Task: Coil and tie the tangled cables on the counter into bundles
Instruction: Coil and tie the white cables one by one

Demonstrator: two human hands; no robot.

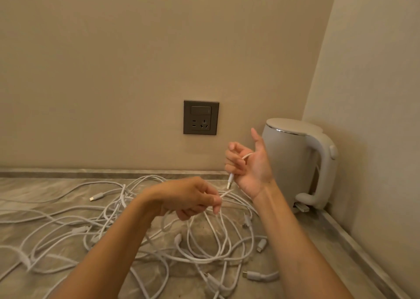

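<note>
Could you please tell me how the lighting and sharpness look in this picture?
Head view: warm, dim, even light; the kettle casts a soft shadow on the side wall; a thin glint on its lid rim; the left hand looks slightly blurred, the right hand holding a cable sharper.

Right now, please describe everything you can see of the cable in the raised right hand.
The cable is thin, white and looks rubbery. It crosses the palm of the right hand, whose fingers curl round it. Its end, a white plug with a metal tip, hangs down below the fingers. Whether the strand that the left hand pinches is the same cable, I cannot tell.
</note>
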